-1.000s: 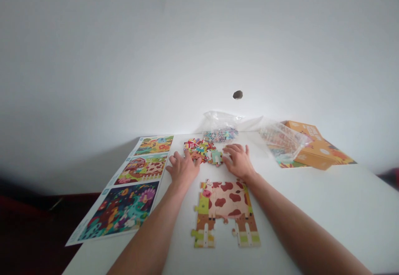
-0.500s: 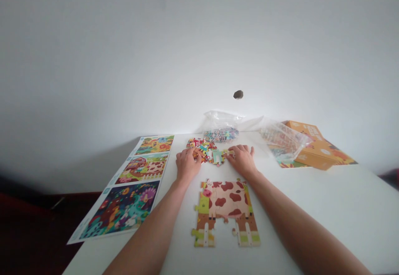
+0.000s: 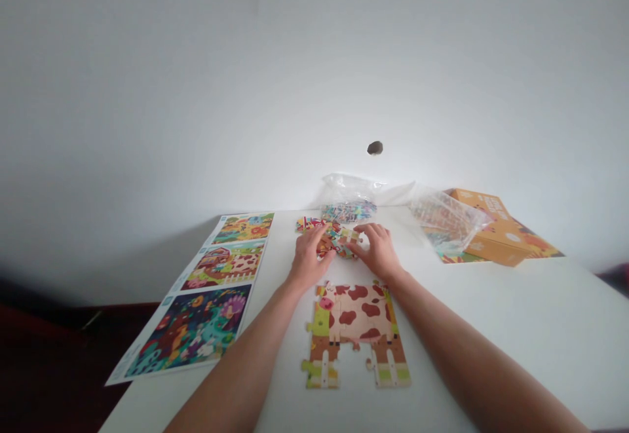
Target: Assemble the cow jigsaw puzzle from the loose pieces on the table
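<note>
My right hand [image 3: 377,251] pinches a pale jigsaw piece [image 3: 349,236], its light bars resembling the printed fence, at the right side of a small heap of loose pieces [image 3: 314,223]. My left hand [image 3: 309,259] rests at the heap's left front, thumb and fingers apart around some brown and red pieces that it partly hides. Nearer to me lies a partly joined jigsaw [image 3: 361,312] showing a brown-spotted cow. The joined part has a gap at its lower middle, between two fence sections.
To the left lies a sheet [image 3: 196,302] with three printed pictures. Behind the heap stands a clear bag of pieces [image 3: 348,209]. Another clear bag [image 3: 449,220] overlaps an orange box [image 3: 496,230] at the back right. The white table [image 3: 491,328] meets a wall behind.
My left hand has shifted right and slightly nearer across the heap. My right hand has moved a little left, bringing the pale piece over the heap's right side. The cow jigsaw is unmoved.
</note>
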`<state>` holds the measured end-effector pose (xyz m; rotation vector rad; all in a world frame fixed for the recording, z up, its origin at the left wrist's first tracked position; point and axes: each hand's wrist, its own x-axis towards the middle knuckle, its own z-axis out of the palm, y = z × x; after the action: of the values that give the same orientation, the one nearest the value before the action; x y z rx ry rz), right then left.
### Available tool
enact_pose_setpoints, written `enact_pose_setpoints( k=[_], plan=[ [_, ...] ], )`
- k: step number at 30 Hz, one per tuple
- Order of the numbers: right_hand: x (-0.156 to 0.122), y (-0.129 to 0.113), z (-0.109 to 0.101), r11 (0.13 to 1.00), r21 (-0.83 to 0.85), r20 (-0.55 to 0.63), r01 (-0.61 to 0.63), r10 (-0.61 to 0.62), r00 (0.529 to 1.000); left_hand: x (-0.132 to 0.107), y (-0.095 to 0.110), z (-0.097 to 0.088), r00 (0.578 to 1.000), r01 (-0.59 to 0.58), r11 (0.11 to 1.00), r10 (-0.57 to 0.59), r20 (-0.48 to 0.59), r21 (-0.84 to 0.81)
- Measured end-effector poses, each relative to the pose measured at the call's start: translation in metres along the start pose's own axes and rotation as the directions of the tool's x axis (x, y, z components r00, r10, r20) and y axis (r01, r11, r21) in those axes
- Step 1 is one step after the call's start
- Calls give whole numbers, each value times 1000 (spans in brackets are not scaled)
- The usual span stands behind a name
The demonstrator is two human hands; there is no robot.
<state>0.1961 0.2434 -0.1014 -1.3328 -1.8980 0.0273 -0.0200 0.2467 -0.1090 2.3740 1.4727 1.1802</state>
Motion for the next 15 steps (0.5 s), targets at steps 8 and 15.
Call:
enact_pose_setpoints(
  k=[8, 15],
  plan=[
    [-4, -10, -1, 1000, 8, 272, 23, -24, 962, 3, 16, -9, 993, -57, 994, 46, 110, 95],
    [-2, -10, -7, 980, -175, 319, -94, 147, 936, 4, -5, -21, 904, 428, 853, -400, -153, 298]
  ],
)
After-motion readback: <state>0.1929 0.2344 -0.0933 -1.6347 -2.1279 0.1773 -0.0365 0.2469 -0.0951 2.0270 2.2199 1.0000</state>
